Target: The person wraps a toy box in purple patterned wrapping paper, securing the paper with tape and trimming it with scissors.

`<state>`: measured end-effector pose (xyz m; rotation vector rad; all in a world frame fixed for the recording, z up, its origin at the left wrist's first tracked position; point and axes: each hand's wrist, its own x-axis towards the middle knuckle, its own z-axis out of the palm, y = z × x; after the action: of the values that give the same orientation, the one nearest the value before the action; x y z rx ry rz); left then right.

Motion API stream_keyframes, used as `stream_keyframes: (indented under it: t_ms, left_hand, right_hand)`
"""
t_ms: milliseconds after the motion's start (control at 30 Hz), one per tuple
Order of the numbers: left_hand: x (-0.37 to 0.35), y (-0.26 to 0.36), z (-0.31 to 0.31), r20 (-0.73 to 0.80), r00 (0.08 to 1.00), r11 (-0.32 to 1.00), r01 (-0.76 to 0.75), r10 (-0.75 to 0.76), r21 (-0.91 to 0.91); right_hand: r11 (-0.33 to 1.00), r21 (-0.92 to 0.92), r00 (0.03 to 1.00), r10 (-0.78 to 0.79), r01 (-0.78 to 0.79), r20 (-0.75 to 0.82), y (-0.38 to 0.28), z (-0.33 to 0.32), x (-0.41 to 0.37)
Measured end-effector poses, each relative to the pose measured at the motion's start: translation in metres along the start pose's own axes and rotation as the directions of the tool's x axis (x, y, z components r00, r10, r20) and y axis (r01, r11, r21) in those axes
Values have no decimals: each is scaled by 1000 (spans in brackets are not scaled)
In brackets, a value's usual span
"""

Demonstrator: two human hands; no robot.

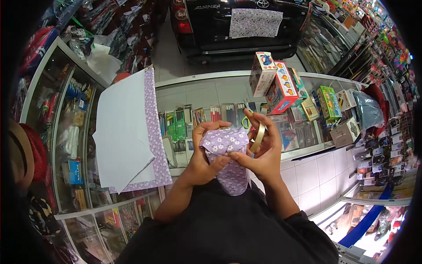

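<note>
Holding a parcel (228, 169) wrapped in purple flowered paper upright against the body, the person keeps it between both hands, near the edge of the glass worktop (198, 94). The left hand (198, 160) is clamped around its left side, thumb across the folded top flap. The right hand (266, 156) sits just to the right, its fingers (263, 125) closed on a tape roll (258, 136) held on edge and touching the top right corner, while one finger presses the fold. The parcel's long axis runs near to far, with the folded end far from the body. Green-handled scissors (245, 121) lie just beyond the hands; a sheet of wrapping paper (127, 132) lies well to the left.
</note>
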<state>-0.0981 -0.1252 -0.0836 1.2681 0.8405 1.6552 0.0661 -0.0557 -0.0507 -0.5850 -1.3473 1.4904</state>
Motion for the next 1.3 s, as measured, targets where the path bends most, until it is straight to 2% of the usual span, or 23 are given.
stream_keyframes:
  t_ms: [300, 367, 467, 600, 667, 700, 767, 900, 1267, 1300]
  left_hand:
    - [-10, 6, 5, 22, 1000, 1000, 6, -6, -16]
    - [-12, 8, 7, -29, 998, 999, 49, -49, -13]
    - [-12, 13, -2, 33, 997, 996, 60, -63, 71]
    - [-15, 22, 0, -13, 995, 991, 104, -104, 80]
    - [-12, 18, -2, 16, 990, 928, -135, 139, 346]
    - [-14, 17, -1, 22, 990, 929, -136, 137, 345]
    - [-19, 15, 5, -9, 991, 969, -132, 137, 207]
    - [-27, 8, 2, 27, 995, 977, -96, 93, 189]
    - [-28, 14, -5, 169, 980, 971, -135, 102, 198]
    - [-28, 13, -5, 170, 980, 971, -134, 101, 197]
  right_hand:
    - [1000, -22, 1000, -11, 11, -8, -8, 3, -14]
    - [999, -8, 999, 43, -43, -7, -7, 2, -16]
    - [995, 4, 994, 104, -104, -20, -9, 3, -21]
    - [983, 33, 982, 184, -183, -48, -7, 3, -29]
    - [961, 66, 963, 270, -269, -12, -4, 1, -33]
    - [949, 89, 953, 303, -302, 1, 2, -1, -37]
    - [941, 116, 947, 320, -318, -5, 5, -2, -43]
    - [933, 124, 939, 343, -339, -17, 8, -4, -52]
    - [929, 136, 937, 349, -344, -15, 5, -1, -62]
    - [938, 81, 941, 337, -337, 12, 4, -3, -63]
